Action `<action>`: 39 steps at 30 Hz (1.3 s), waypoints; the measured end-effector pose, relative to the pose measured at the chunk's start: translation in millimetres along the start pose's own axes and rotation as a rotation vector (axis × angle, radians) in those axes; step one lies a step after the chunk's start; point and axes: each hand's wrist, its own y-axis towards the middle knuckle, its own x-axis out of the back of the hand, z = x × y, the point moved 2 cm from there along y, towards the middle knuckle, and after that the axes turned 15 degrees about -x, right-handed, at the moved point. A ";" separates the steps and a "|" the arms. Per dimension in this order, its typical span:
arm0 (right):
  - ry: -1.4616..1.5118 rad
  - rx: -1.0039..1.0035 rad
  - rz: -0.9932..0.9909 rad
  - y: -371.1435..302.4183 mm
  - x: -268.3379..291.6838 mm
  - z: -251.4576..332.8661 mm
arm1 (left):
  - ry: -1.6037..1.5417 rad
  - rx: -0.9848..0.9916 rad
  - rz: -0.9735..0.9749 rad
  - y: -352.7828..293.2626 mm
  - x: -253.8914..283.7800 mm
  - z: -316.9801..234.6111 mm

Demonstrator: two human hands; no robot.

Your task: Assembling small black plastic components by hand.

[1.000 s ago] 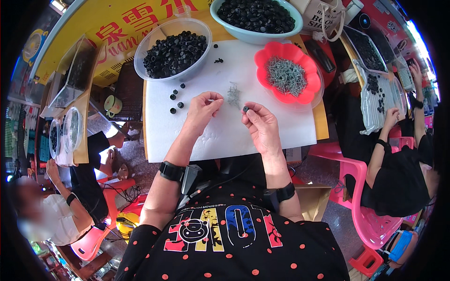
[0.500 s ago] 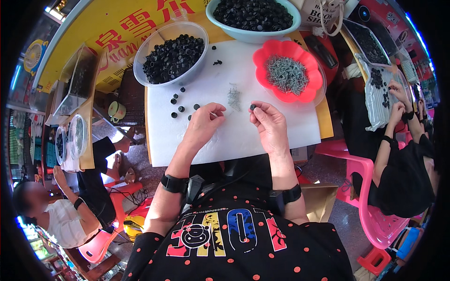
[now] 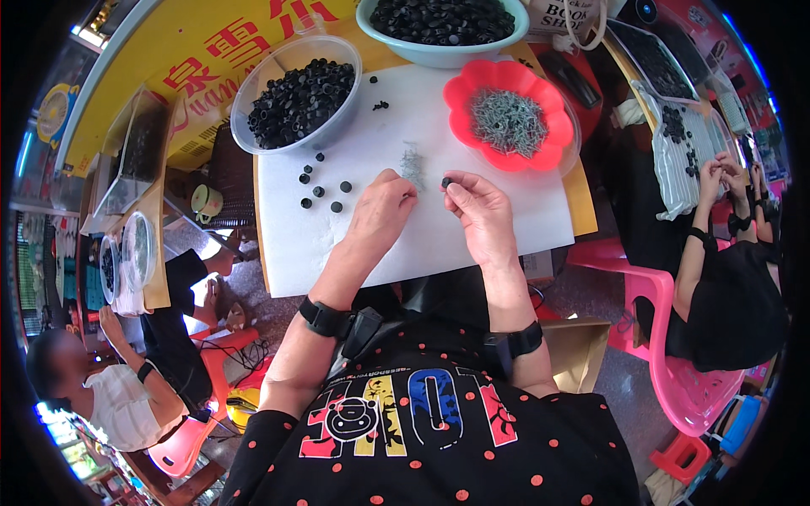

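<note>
My right hand (image 3: 483,215) pinches a small black round cap (image 3: 447,181) between thumb and fingertips, above the white sheet (image 3: 422,244). Just left of it, my left hand (image 3: 380,215) is closed, fingertips pressed together; whatever they hold is hidden or too small to name. Beyond both hands lies a small heap of thin silver screws (image 3: 412,164). Several loose black caps (image 3: 337,207) are scattered to the left of my left hand. A red flower-shaped bowl (image 3: 458,101) full of screws stands at the right.
A clear round tub (image 3: 245,139) of black caps stands at the far left, and a pale green basin (image 3: 443,55) of caps at the far edge. Co-workers sit on both sides, near a pink chair (image 3: 675,371) at right and a side table at left.
My left hand has come inward and right, its fingers now closed near the screw heap. The right hand still holds the black cap. The whole view has shifted slightly.
</note>
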 end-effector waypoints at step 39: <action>-0.019 -0.143 0.150 -8.7 -23.0 -17.4 | -0.590 0.113 -0.442 -29.8 25.3 -36.0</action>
